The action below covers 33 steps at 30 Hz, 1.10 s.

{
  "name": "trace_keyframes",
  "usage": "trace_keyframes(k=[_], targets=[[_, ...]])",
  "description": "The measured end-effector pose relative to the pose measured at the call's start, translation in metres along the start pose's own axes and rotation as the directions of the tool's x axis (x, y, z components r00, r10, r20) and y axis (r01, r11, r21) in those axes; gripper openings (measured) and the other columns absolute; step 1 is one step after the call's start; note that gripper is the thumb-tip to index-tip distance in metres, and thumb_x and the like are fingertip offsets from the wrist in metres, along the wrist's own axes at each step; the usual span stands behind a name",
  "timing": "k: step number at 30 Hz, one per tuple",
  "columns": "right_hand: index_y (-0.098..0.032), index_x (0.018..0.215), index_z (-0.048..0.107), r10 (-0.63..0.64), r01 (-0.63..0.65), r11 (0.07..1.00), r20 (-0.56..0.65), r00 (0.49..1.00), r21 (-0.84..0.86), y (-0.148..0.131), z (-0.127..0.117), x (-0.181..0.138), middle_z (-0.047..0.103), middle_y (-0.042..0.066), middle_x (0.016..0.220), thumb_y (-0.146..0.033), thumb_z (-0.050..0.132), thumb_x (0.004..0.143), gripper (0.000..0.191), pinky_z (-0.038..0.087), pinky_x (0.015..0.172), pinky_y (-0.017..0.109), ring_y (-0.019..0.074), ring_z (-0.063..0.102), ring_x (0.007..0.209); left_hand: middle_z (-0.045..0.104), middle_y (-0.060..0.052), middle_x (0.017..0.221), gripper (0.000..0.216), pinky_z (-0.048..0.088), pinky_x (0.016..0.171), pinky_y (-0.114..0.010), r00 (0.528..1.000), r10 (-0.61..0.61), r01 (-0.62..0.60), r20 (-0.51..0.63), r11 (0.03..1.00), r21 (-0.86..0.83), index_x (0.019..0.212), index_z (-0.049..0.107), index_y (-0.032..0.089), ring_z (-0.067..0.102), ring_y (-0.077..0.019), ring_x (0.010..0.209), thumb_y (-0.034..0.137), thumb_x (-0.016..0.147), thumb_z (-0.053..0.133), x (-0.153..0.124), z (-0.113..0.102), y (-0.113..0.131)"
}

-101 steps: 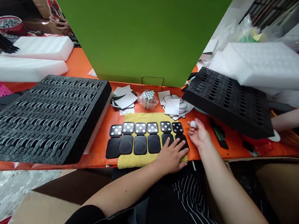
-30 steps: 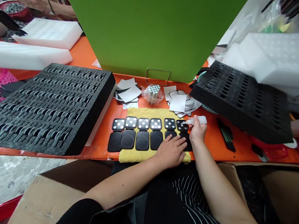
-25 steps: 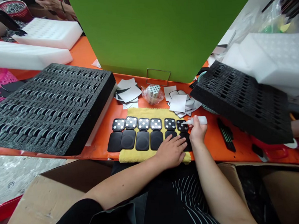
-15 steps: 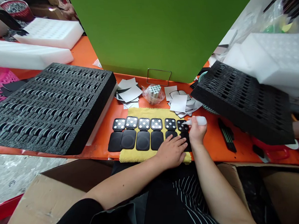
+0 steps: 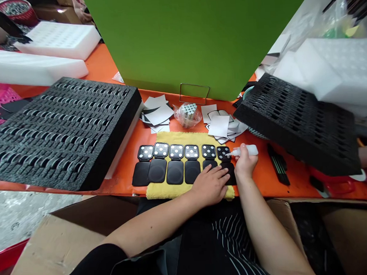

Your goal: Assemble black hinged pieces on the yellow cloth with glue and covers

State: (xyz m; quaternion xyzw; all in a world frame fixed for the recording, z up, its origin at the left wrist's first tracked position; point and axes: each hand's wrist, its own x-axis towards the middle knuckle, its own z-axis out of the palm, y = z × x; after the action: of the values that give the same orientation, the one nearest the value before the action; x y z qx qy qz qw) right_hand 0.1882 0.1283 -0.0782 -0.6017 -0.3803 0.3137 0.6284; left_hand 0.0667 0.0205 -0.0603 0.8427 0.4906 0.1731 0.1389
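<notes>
Several black hinged cases (image 5: 169,163) lie open in a row on a yellow cloth (image 5: 183,138); their upper halves show silver dots. My left hand (image 5: 210,186) rests flat, fingers spread, on the lower halves of the two rightmost cases. My right hand (image 5: 245,166) is closed round a small white squeeze bottle (image 5: 247,151). The bottle lies sideways with its nozzle touching the upper half of the rightmost case (image 5: 223,152).
Black foam trays stand at left (image 5: 60,131) and right (image 5: 299,119), white foam slabs (image 5: 35,69) behind. A green screen (image 5: 193,38) rises at the back. White paper squares (image 5: 219,125) and a bag of silver cylinders (image 5: 188,114) lie near the cloth. Cardboard boxes (image 5: 54,247) sit below the orange table edge.
My right hand brought the white bottle from beside the row down to the rightmost case, nozzle on its upper half. In the last half second the bottle shifted slightly right. My left hand stayed put.
</notes>
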Motion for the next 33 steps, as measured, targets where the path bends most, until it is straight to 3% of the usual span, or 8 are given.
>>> trace_keyframes(k=[11, 19, 26, 33], targets=[[-0.015, 0.069, 0.053, -0.084, 0.093, 0.985, 0.063, 0.994, -0.146, -0.001, -0.001, -0.002, 0.059, 0.001, 0.060, -0.042, 0.051, 0.074, 0.028, 0.038, 0.041, 0.021, 0.0113, 0.053, 0.047, 0.043, 0.000, 0.131, 0.038, 0.024, 0.102, -0.039, 1.000, 0.001, -0.001, 0.016, 1.000, 0.030, 0.120, 0.046, 0.024, 0.033, -0.0184, 0.122, 0.034, 0.085, 0.039, 0.000, -0.001, 0.001], [-0.016, 0.069, 0.052, -0.114, 0.122, 0.983, 0.067, 0.991, -0.136, -0.003, 0.000, -0.004, 0.060, 0.001, 0.060, -0.040, 0.053, 0.074, 0.024, 0.041, 0.047, 0.022, 0.0118, 0.055, 0.051, 0.043, 0.000, 0.131, 0.038, 0.024, 0.102, -0.039, 1.000, 0.001, -0.001, 0.007, 1.000, 0.014, 0.121, 0.046, 0.024, 0.034, -0.0187, 0.122, 0.035, 0.085, 0.038, 0.000, -0.001, 0.000], [-0.015, 0.074, 0.052, 0.059, -0.058, 0.998, -0.026, 0.998, 0.033, -0.008, -0.003, 0.000, 0.060, 0.000, 0.061, -0.043, 0.056, 0.070, 0.028, 0.033, 0.035, 0.018, 0.0074, 0.046, 0.040, 0.044, 0.001, 0.130, 0.038, 0.026, 0.102, -0.039, 1.000, -0.003, 0.002, 0.018, 1.000, 0.023, 0.120, 0.047, 0.024, 0.034, -0.0173, 0.122, 0.034, 0.084, 0.040, 0.001, 0.000, 0.001], [-0.015, 0.081, 0.053, 0.068, -0.082, 0.995, 0.200, 0.977, 0.063, -0.016, 0.013, -0.015, 0.060, 0.001, 0.064, -0.043, 0.056, 0.070, 0.030, 0.035, 0.037, 0.018, 0.0070, 0.046, 0.043, 0.048, -0.003, 0.126, 0.037, 0.026, 0.102, -0.042, 0.997, -0.065, 0.063, -0.031, 0.997, -0.055, 0.117, 0.050, 0.021, 0.039, -0.0205, 0.118, 0.034, 0.084, 0.039, -0.009, -0.013, -0.007]])
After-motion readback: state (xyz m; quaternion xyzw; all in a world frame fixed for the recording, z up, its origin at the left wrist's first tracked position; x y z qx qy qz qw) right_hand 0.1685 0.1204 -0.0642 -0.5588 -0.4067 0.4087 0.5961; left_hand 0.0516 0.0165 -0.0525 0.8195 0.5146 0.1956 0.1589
